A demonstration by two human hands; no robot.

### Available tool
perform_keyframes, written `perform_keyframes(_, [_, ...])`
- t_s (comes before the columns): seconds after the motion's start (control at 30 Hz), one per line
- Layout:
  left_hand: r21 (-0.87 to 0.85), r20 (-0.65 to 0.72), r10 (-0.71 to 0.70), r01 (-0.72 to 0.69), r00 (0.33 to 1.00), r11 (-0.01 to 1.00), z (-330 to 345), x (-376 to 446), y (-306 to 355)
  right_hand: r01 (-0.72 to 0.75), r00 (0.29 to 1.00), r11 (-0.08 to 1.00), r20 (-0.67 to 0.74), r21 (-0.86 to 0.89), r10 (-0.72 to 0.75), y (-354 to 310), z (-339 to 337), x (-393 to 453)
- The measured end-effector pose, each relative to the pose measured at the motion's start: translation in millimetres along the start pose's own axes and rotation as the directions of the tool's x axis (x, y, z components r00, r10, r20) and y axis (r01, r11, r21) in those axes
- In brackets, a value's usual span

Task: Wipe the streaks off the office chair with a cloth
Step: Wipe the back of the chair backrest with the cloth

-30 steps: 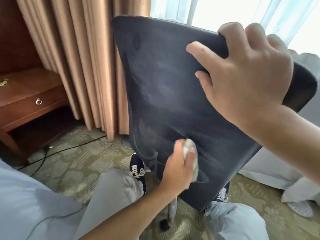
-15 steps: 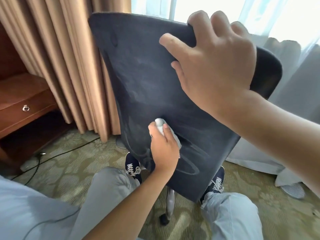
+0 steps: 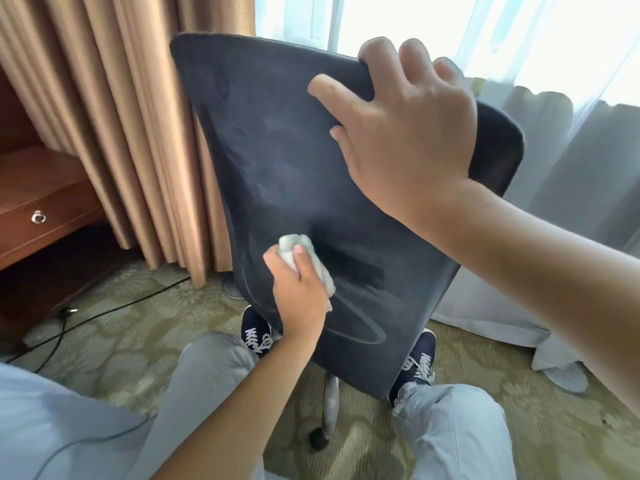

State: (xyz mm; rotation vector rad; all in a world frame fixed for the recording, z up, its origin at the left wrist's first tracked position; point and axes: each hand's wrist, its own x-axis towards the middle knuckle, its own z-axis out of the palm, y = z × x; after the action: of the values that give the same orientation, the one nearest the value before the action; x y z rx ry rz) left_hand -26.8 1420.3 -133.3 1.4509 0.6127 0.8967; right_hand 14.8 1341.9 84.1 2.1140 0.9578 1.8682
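While the dark office chair back [image 3: 294,174] stands tilted at the middle of the view, pale streaks cross its upper half and a darker patch lies at its lower middle. A wadded pale cloth [image 3: 304,258] presses against the back just at 9 o'clock of that patch, pinched in the curled fingers of the left hand [image 3: 298,289]. At 1 o'clock from the cloth, the right hand [image 3: 405,133] clamps the back's top edge, fingers hooked over it and thumb flat on the near face. Navy sneakers [image 3: 256,329] flank the chair's lower edge on patterned carpet [image 3: 114,341]. Tan curtains [image 3: 114,109] hang at 10 o'clock, a wooden drawer [image 3: 45,220] at 9 o'clock.
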Motion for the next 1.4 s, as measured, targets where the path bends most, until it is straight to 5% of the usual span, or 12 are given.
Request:
perform_keyframes(0.13, [0.001, -0.059, -0.082, 0.082, 0.995, 0.997, 30, 10, 11, -0.03, 0.999, 1.0, 0.013, 0.006, 0.029, 0, 1, 4])
perform_keyframes(0.33, [0.025, 0.2, 0.21, -0.219, 0.957, 0.975, 61, -80, 18, -0.061, 0.998, 0.998, 0.035, 0.017, 0.061, -3, 1, 6])
perform_keyframes(0.43, [0.102, 0.306, 0.434, -0.483, 0.847, 0.87, 65, -108, 22, -0.063, 0.997, 0.998, 0.045, 0.022, 0.062, 0, 0, 4])
perform_keyframes(0.57, [0.13, 0.546, 0.607, -0.774, 0.578, 0.62, 50, -101, 0, -0.043, 0.998, 0.999, 0.041, 0.029, 0.042, 4, -3, 0])
perform_keyframes(0.6, [0.143, 0.574, 0.573, -0.76, 0.585, 0.634, 44, -100, -7, -0.036, 0.998, 0.999, 0.043, 0.029, 0.035, 3, -4, 1])
perform_keyframes(0.67, [0.209, 0.479, 0.397, -0.541, 0.783, 0.815, 31, -90, -16, -0.023, 0.998, 0.999, 0.052, 0.025, 0.022, 2, -4, 1])
perform_keyframes(0.73, [0.18, 0.227, 0.163, -0.206, 0.96, 0.962, 17, -62, -30, -0.021, 0.999, 1.0, 0.045, 0.007, 0.021, 3, -3, 1])
perform_keyframes(0.8, [0.132, 0.02, 0.0, -0.003, 1.0, 0.991, 5, -23, -44, -0.022, 0.999, 1.0, 0.026, 0.001, 0.022, 1, -1, 1])
perform_keyframes(1.0, [0.162, 0.048, -0.035, 0.027, 0.998, 0.986, 32, -22, -29, -0.053, 0.999, 0.999, 0.01, 0.013, 0.052, -2, 1, 4])
perform_keyframes(1.23, [0.191, 0.368, 0.183, -0.267, 0.912, 0.945, 53, -116, -21, -0.06, 0.998, 0.998, 0.022, 0.013, 0.06, -3, 2, 5])
perform_keyframes(1.37, [0.222, 0.666, 0.392, -0.67, 0.635, 0.709, 50, -122, -32, -0.052, 0.998, 0.998, 0.041, 0.023, 0.051, -1, -2, 1])
perform_keyframes(1.4, [0.221, 0.668, 0.374, -0.651, 0.644, 0.726, 49, -122, -28, -0.054, 0.997, 0.998, 0.051, 0.041, 0.052, -2, -3, 2])
